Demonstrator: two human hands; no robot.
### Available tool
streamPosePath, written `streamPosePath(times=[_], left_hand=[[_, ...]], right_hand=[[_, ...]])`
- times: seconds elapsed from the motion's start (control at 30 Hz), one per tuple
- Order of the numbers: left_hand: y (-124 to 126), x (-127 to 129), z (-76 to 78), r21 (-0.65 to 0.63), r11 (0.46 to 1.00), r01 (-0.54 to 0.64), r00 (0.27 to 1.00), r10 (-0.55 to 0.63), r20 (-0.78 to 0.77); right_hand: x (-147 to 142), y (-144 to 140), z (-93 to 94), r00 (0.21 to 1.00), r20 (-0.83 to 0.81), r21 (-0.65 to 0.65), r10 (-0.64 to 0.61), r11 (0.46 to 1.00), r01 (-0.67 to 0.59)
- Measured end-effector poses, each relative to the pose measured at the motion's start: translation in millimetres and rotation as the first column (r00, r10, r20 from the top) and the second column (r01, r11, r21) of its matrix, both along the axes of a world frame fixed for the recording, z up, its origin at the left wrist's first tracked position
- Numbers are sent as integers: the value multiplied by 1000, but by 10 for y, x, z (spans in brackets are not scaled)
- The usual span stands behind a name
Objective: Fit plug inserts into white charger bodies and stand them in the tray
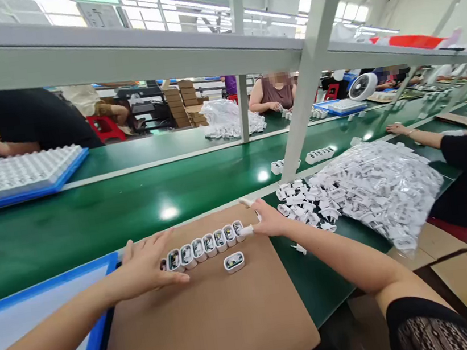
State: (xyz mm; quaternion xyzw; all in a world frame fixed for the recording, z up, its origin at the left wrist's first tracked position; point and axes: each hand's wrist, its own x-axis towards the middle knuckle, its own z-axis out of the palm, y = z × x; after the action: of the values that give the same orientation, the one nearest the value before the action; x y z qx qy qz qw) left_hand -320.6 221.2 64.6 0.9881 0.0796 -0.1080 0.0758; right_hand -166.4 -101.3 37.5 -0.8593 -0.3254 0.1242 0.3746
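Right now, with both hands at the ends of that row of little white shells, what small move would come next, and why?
Probably bring the lone shell into the row. The left hand and right hand bracket the row's ends on the cardboard sheet, and that one shell lies apart, just in front.

On a brown cardboard sheet (201,322) lies a row of white casings (204,246), open side up, touching one another. The left hand (148,266) presses flat against the row's left end; the right hand (267,219), with white finger cots, touches its right end. One loose casing (233,262) lies just below the row. To the right, a heap of white parts (306,203) adjoins a clear bag (384,189) full of them on the green bench (92,216).
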Motion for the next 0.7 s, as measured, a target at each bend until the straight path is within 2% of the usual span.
streamPosePath(times=[0.13,0.23,0.33,0.47,0.6,0.7], left_hand=[[-133,396,286,27,998,64,998,-63,-16],[-426,826,486,-8,989,148,989,-148,-12],[-748,1276,578,-79,979,188,982,-185,42],[-1104,1818,526,-179,967,182,980,-163,114],[-1375,2230,364,-277,941,196,977,-162,142],[-1515,2448,217,-306,930,204,975,-166,146]], right_hand=[[108,-360,129,979,28,2,-200,980,200],[278,-641,203,948,42,-42,-316,947,318],[475,-857,262,904,99,-87,-417,901,425],[686,-875,292,871,177,-141,-457,865,482],[824,-624,276,878,226,-197,-423,862,466],[960,-405,263,866,234,-258,-441,831,493]])
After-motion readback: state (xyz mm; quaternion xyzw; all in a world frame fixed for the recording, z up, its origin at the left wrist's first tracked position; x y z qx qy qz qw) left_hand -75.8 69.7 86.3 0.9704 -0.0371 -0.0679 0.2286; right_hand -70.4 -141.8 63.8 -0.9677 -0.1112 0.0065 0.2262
